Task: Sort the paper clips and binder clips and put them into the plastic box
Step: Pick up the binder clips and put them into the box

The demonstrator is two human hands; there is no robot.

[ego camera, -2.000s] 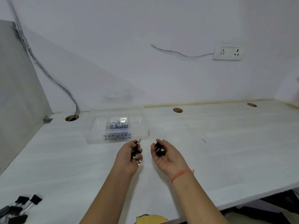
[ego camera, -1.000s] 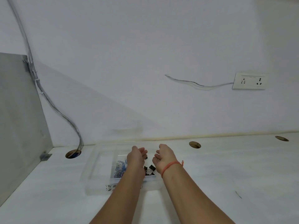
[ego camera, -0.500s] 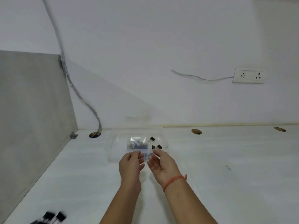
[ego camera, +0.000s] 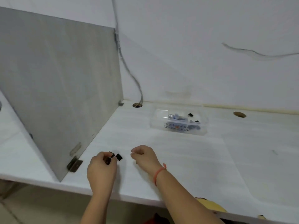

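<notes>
The clear plastic box sits at the back of the white desk near the wall. Blue paper clips lie in its middle compartment and a few black binder clips in its right part. Near the desk's front edge, several black binder clips lie on the surface. My left hand is closed over some of them, fingertips pinching one. My right hand hovers just to the right with fingers curled, and nothing shows in it.
A grey divider panel stands upright to the left, with a metal bracket at its foot close to my left hand. Cable holes open at the back of the desk. A grey cable runs down the wall.
Both hands dropped binder clips into the box, then pulled back to the front left of the desk. My left hand has closed on the loose binder clips there. The view swung left and down.
</notes>
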